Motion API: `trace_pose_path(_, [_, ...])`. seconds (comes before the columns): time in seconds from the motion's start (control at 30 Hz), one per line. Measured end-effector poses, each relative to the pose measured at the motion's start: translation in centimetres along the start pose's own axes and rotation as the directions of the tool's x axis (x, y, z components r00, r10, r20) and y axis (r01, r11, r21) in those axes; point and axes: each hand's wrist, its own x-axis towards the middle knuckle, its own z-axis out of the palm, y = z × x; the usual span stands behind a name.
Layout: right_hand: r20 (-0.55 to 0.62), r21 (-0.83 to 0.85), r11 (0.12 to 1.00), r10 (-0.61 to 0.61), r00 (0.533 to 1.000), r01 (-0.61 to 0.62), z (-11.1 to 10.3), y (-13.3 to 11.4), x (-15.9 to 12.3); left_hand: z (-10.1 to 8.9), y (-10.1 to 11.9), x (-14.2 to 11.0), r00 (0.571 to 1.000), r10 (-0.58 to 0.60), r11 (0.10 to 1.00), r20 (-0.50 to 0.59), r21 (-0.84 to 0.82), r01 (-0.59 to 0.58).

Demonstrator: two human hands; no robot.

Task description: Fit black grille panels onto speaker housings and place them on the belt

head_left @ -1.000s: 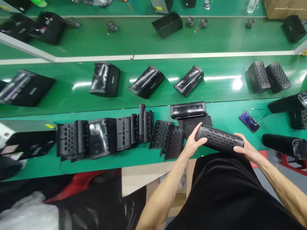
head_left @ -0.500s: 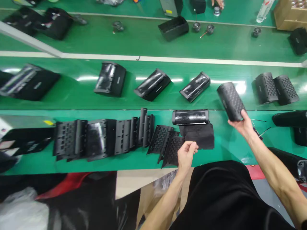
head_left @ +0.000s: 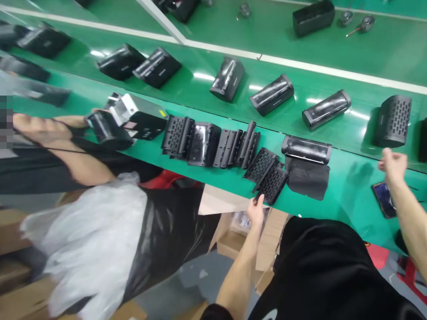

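Note:
My left hand [head_left: 256, 212] is at the bench's front edge, its fingertips closed on the lower corner of a black perforated speaker grille [head_left: 272, 184]. Another perforated grille [head_left: 262, 165] lies just behind that one. To their right are a dark sheet of mesh cloth [head_left: 308, 178] and a glossy black speaker shell [head_left: 307, 150]. On the far right, my right hand [head_left: 394, 168] is just below a black speaker housing [head_left: 393, 121] with a slotted face. Its fingers are loosely bent and hold nothing. That housing stands on the darker green strip beyond the bench edge.
Several black housings, one of them a speaker housing [head_left: 272, 94], lie along the green strip. Black panels [head_left: 228, 149] stand in a row left of the grilles. A phone [head_left: 383, 200] lies near my right forearm. A co-worker's hand [head_left: 43, 131] is at far left, above a plastic bag [head_left: 96, 240].
My right hand has let go of the speaker housing, which now stands on the far strip. My left hand has moved down to the grille's corner. The view has swung left.

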Motion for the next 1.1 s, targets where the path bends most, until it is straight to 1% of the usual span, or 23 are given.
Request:
trace_pose_path(0.07, [-0.159,-0.075,0.996,0.038,0.987,-0.051,3.2,1.3,-2.0,-0.1,-0.4,-0.4,1.000,0.008,1.000,0.024,-0.010,-0.008])
trace_pose_path(0.1, [-0.193,-0.117,0.990,0.056,0.980,-0.080,5.2,2.0,-3.0,-0.2,-0.7,-0.7,0.999,0.013,1.000,0.034,-0.012,-0.012])
trace_pose_path(0.13, [-0.186,-0.172,0.979,0.074,0.980,-0.107,7.5,2.6,-3.9,-0.4,-0.9,-1.0,0.999,0.019,1.000,0.038,-0.010,-0.018])
trace_pose_path(0.2, [-0.118,-0.309,0.941,0.108,0.987,-0.139,11.9,3.4,-5.6,-0.8,-1.3,-1.6,0.999,0.038,0.999,0.031,0.006,-0.038])
trace_pose_path(0.23, [-0.104,-0.365,0.920,0.109,0.989,-0.140,13.6,3.7,-6.2,-1.0,-1.5,-1.9,0.998,0.052,0.998,0.024,0.019,-0.053])
trace_pose_path(0.27, [-0.095,-0.405,0.904,0.105,0.990,-0.134,14.9,3.8,-6.6,-1.3,-1.7,-2.2,0.997,0.070,0.997,0.017,0.033,-0.070])
trace_pose_path(0.3, [-0.097,-0.422,0.898,0.091,0.991,-0.124,15.6,3.9,-6.8,-1.7,-1.8,-2.5,0.996,0.089,0.995,0.013,0.046,-0.090])
trace_pose_path(0.33, [-0.098,-0.425,0.899,0.073,0.992,-0.108,15.8,3.9,-6.9,-2.1,-1.9,-2.7,0.994,0.109,0.992,0.013,0.055,-0.110])
trace_pose_path(0.37, [-0.098,-0.420,0.903,0.057,0.994,-0.093,15.4,3.8,-7.0,-2.6,-1.9,-3.1,0.991,0.131,0.989,0.014,0.061,-0.131])
trace_pose_path(0.47, [-0.104,-0.394,0.918,-0.005,0.995,-0.037,12.8,3.3,-7.5,-4.3,-1.9,-4.1,0.976,0.216,0.975,0.001,0.055,-0.216])
trace_pose_path(0.5, [-0.108,-0.352,0.936,-0.041,0.993,0.001,11.8,2.9,-7.8,-4.7,-1.8,-4.5,0.968,0.252,0.967,-0.004,0.037,-0.251])
trace_pose_path(0.57, [-0.125,-0.207,0.976,-0.102,0.987,0.074,10.2,1.3,-8.8,-5.1,-1.6,-5.3,0.952,0.307,0.950,-0.008,-0.056,-0.307])
trace_pose_path(0.63, [-0.120,-0.051,0.991,-0.127,0.985,0.121,9.3,-1.1,-10.2,-4.6,-1.1,-6.0,0.950,0.310,0.932,0.020,-0.202,-0.300])
trace_pose_path(0.7, [-0.054,0.051,0.989,-0.134,0.989,0.137,9.1,-4.3,-11.9,-3.1,-0.2,-6.5,0.957,0.270,0.910,0.105,-0.352,-0.218])
trace_pose_path(0.77, [0.057,0.155,0.976,-0.162,0.985,0.151,9.5,-7.7,-13.8,-0.9,1.1,-6.9,0.945,0.220,0.869,0.243,-0.488,-0.077])
trace_pose_path(0.83, [0.172,0.272,0.953,-0.182,0.968,0.131,10.2,-10.5,-15.6,1.5,2.7,-7.3,0.903,0.193,0.806,0.384,-0.586,0.078])
trace_pose_path(0.9, [0.253,0.364,0.928,-0.181,0.951,0.080,11.1,-12.2,-16.7,3.6,4.2,-7.8,0.853,0.187,0.757,0.487,-0.625,0.192])
trace_pose_path(0.97, [0.273,0.420,0.907,-0.160,0.949,0.032,11.8,-12.5,-16.9,5.1,5.4,-8.5,0.811,0.190,0.730,0.553,-0.632,0.260])
trace_pose_path(1.0, [0.254,0.431,0.902,-0.147,0.956,0.024,12.1,-12.3,-16.6,5.5,6.0,-8.8,0.795,0.190,0.717,0.575,-0.635,0.288])
trace_pose_path(1.07, [0.174,0.404,0.914,-0.116,0.978,0.037,12.4,-11.1,-15.5,5.9,6.9,-9.2,0.774,0.188,0.693,0.604,-0.641,0.332])
trace_pose_path(1.1, [0.120,0.360,0.932,-0.099,0.988,0.050,12.5,-10.4,-14.9,5.9,7.2,-9.3,0.766,0.187,0.688,0.615,-0.638,0.345])
